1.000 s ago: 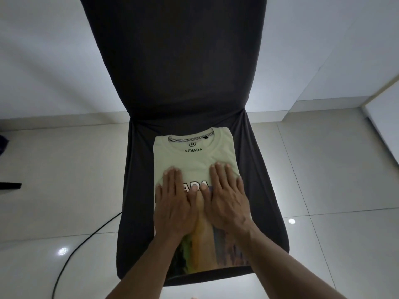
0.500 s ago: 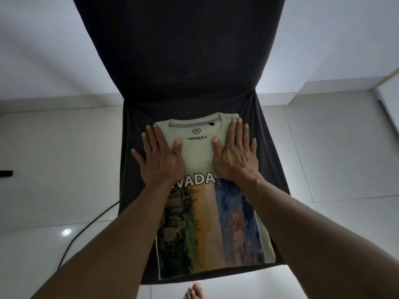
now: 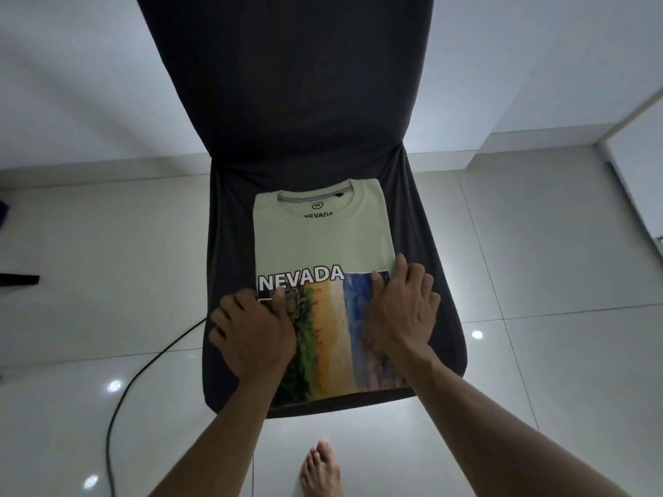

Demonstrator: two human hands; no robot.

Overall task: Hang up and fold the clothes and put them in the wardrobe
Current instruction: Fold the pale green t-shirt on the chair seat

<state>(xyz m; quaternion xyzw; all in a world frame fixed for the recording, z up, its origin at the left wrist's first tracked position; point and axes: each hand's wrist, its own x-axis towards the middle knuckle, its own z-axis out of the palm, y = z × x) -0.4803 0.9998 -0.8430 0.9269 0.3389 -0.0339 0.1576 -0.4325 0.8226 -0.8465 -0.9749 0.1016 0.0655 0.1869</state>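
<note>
Shirt (image 3: 323, 242) is lying sides-folded at chair (image 3: 312, 102) seat's 12 o'clock, L hand (image 3: 253, 333) & R hand (image 3: 403, 312) pinching its side edges w/ curled fingers; final fold & wardrobe seemingly pending.

Matt cotton-like T-shirt (image 3: 323, 242) with smooth printed panel, dark matt cloth chair cover (image 3: 287, 102), glossy floor tiles (image 3: 538, 245), perhaps ceramic

My left hand (image 3: 253, 337) and my right hand (image 3: 401, 317) are both bare: no gloves, no rings, no watch or band at either wrist. My forearms are uncovered all the way to the lower edge of the view, with no sleeve showing. My fingernails are short and plain. One of my feet (image 3: 320, 469) is bare too, its toes unpainted.
</note>
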